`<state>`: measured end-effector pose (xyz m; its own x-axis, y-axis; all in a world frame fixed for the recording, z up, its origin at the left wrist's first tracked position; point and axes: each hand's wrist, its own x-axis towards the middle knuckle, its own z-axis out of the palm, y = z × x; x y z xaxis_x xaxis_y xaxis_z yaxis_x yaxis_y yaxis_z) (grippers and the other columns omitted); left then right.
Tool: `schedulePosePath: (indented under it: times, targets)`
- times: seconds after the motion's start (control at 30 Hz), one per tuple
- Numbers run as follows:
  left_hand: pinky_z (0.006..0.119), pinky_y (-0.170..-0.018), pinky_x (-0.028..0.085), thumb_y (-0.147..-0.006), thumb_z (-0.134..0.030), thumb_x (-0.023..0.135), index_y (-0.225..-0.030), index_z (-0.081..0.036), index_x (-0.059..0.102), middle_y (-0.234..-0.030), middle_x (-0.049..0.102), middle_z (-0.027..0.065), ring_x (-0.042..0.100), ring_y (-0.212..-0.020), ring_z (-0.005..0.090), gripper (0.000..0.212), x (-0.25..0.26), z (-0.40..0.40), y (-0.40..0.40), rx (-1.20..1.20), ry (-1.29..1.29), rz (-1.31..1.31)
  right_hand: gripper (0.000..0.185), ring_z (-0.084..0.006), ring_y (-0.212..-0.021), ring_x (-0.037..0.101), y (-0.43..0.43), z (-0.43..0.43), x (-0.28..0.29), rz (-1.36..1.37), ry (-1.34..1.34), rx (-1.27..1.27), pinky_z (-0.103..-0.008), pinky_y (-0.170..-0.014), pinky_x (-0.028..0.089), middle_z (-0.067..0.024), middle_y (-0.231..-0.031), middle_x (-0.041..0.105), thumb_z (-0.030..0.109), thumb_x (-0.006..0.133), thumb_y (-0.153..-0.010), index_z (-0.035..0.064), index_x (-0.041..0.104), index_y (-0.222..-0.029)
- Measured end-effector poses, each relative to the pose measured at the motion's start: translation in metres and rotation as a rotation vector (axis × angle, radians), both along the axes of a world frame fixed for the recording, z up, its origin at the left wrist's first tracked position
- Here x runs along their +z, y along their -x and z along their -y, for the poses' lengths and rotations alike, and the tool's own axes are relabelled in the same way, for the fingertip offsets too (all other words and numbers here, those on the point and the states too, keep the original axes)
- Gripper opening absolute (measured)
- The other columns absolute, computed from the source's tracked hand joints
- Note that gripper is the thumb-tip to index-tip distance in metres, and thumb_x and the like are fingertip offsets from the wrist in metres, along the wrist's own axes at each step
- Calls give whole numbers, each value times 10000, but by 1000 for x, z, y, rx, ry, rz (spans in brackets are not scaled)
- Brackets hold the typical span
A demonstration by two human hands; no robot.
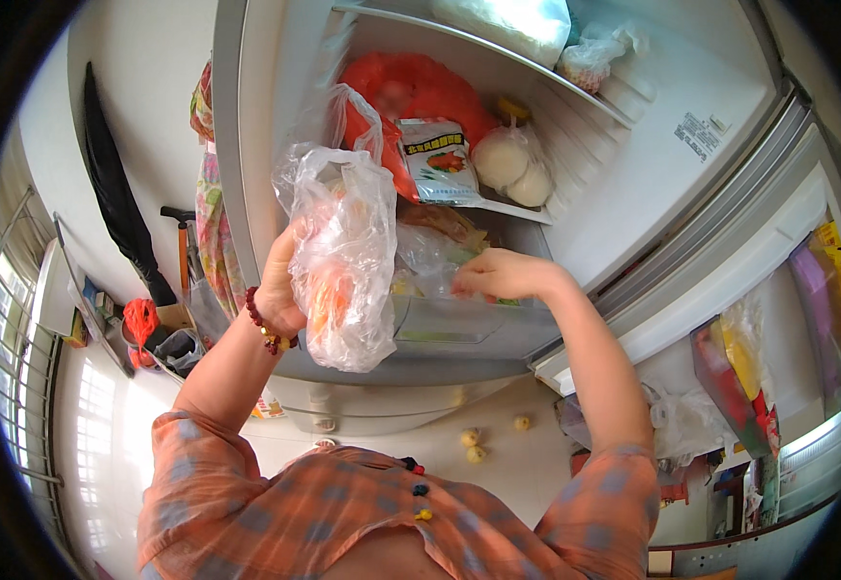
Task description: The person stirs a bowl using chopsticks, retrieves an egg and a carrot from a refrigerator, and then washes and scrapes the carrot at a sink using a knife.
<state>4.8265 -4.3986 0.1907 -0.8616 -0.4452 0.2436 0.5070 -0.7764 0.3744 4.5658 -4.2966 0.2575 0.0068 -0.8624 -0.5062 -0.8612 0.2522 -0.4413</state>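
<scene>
In front of an open refrigerator, my left hand [286,279] grips a clear plastic bag [348,268] with something orange inside. My right hand [496,274] reaches into the pulled-out crisper drawer [464,326], its fingertips among bagged produce [428,257]. Whether those fingers grip anything is hard to see. Just above the drawer, a shelf carries a red plastic bag [420,87], a printed food packet [438,159] and a clear bag of round white items [511,167].
At right the refrigerator door [747,261] stands open, with packets in its bins. A white bag [504,25] rests on the upper shelf. Several round yellowish items [475,453] lie on the tiled floor. A black folded umbrella [119,188] hangs on the left wall.
</scene>
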Motion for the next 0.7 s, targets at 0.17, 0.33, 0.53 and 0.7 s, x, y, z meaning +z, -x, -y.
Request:
schedulePosePath:
  times: [0.17,0.33,0.53,0.7]
  targets:
    - [403,-887,467,-878,-303,515,-1218,-46,469,-1137,575,115,573,-1003,247,429,15,-8,8,33,-19,-7,347,-103,-668,536,-3,30,-31,-128,-258,103,-276,-590,446,-43,-791,639,320,543,-833,21,629,-986]
    - [419,-957,413,-914,-324,461,-1211,-43,487,-1166,572,122,554,-1059,260,409,29,-7,12,52,-109,-10,291,-153,-693,595,-20,37,-13,-242,-216,246,-314,-632,478,-62,-783,653,263,536,-821,19,637,-943]
    - [429,-952,416,-902,-324,490,-1213,-40,482,-1168,570,126,553,-1060,263,421,28,-9,12,46,-81,-10,217,-294,-735,631,-31,63,87,-219,421,101,-349,-687,489,-146,-790,651,166,519,-832,-10,639,-875]
    - [431,-952,415,-898,-335,497,-1225,-48,468,-1172,564,125,552,-1062,262,436,28,-14,18,32,-53,-9,184,-253,-763,642,-26,141,80,-136,1147,262,-332,-688,487,-145,-846,656,59,493,-833,-13,615,-950]
